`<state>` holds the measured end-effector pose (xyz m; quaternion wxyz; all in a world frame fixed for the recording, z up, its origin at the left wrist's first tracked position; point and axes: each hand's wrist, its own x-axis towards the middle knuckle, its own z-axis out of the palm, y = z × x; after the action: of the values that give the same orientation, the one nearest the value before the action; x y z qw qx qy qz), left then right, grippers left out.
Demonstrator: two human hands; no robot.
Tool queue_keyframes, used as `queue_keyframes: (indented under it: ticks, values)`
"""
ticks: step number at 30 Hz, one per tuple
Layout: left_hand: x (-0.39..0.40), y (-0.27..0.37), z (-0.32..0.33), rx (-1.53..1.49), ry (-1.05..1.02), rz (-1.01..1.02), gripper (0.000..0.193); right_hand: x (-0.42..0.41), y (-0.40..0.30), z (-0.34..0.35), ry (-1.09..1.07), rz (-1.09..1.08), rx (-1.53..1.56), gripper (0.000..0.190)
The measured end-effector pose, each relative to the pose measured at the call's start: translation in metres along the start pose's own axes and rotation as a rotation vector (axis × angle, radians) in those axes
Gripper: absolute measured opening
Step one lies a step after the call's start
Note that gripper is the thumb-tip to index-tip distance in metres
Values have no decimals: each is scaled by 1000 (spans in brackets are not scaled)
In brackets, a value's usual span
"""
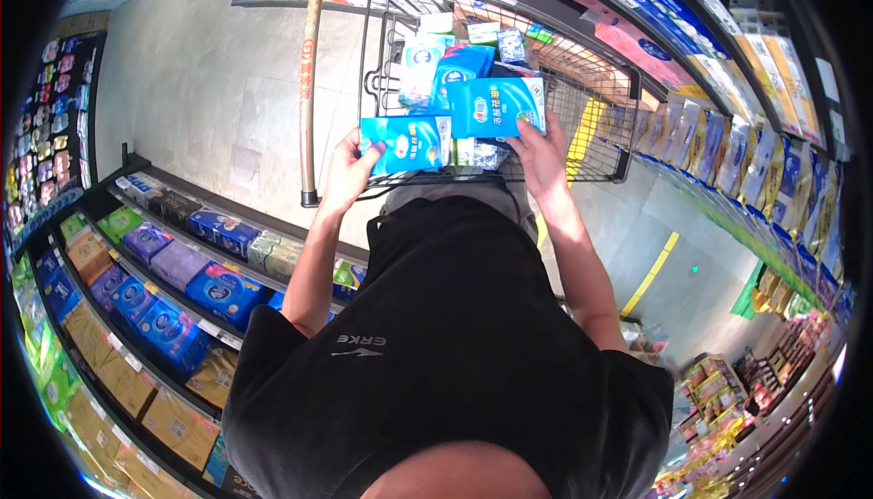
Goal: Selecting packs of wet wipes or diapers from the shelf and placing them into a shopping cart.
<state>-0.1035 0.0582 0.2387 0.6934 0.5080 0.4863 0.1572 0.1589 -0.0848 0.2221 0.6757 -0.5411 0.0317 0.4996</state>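
Observation:
My left hand (356,166) grips the near left end of a blue soft pack of wipes (409,144), thumb on top. In my right hand (542,151) is a second blue pack (498,108) of like print, held by its lower right corner. Both packs hover over the wire shopping cart (580,90), the right one slightly farther from my body. Beneath them, partly covered, lie a blue tissue pack (464,66), a white-and-blue pack (421,66) and a small dark-blue patterned pack (511,46).
The cart's handle bar (310,90) stands to the left. Shelves of tissue packs (222,288) run along the lower left, and another shelf (641,42) borders the cart's far side. Hanging packets (736,158) line the right. Grey floor (198,83) with yellow tape (649,274) shows between them.

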Motion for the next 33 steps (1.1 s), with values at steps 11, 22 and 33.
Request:
queue_keyframes:
  ticks: [11,22,33]
  values:
    - [61,-19,51,-413,-106,-77,17,-5,-5,16,-53,-61,-10,64]
    - [59,-51,79,-347,-121,-238,19,-38,30,-37,-76,-89,-362,74]
    - [46,-64,80,-360,-170,-400,19,-20,59,-80,-186,154,-593,46]
